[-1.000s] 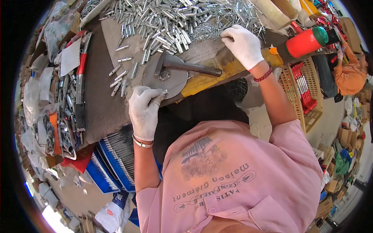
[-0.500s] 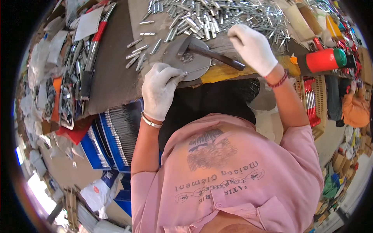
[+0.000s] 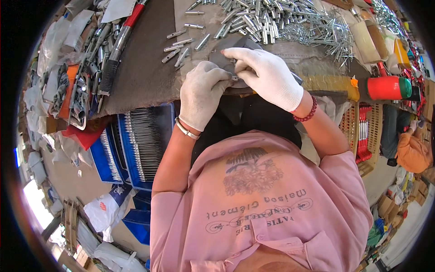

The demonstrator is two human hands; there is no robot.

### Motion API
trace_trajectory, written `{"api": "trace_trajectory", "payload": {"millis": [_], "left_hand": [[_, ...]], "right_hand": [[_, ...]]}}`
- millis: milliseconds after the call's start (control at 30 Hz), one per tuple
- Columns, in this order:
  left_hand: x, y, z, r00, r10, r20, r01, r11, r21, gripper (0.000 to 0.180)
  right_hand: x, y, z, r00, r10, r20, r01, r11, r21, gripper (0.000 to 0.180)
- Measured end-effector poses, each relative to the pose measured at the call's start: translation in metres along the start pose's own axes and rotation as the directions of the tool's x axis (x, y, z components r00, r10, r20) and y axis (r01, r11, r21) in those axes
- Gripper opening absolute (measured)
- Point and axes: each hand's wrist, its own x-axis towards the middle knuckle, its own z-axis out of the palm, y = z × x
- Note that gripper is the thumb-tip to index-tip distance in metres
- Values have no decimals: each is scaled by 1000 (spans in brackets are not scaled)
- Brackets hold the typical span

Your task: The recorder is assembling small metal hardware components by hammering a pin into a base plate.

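Observation:
My left hand (image 3: 201, 93), in a white glove, is closed in a pinch on a small metal part (image 3: 235, 78) near the table's front edge. Just right of it is my right hand (image 3: 272, 77), also gloved. Its index finger reaches out to the left and the other fingers are bent close to the part; what they hold, if anything, is hidden. Beneath both hands lies a round grey metal plate (image 3: 214, 56), mostly covered. A hammer lies across it, its head (image 3: 247, 43) beyond my right hand and its handle end (image 3: 297, 79) showing to the right.
Silver metal tubes (image 3: 249, 20) and thin nails (image 3: 324, 34) are heaped at the back. Several loose tubes (image 3: 179, 47) lie left of the plate. A red jar (image 3: 383, 88) stands at right. Blue trays of rods (image 3: 138, 149) sit below left; another person (image 3: 413, 147) is far right.
My right hand has come left and down to meet my left hand, now covering the middle of the hammer. The thin rod that stuck out from my left fingers is no longer visible.

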Motion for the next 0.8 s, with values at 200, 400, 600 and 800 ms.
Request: {"api": "trace_trajectory", "payload": {"millis": [200,400,600,800], "left_hand": [[3,5,-5,999,34,1,-34,999,35,13],[3,7,-4,1000,4,20,-5,998,69,15],[3,1,-3,999,-29,25,29,1000,6,12],[8,10,-7,999,-11,30,12,1000,-10,11]], "right_hand": [[-3,1,6,999,-34,11,34,999,-7,44],[1,-15,9,989,-49,142,78,975,-208,52],[-12,-4,-24,999,-18,-28,3,882,-471,52],[-41,13,-37,977,180,-119,-208,929,-306,42]]}}
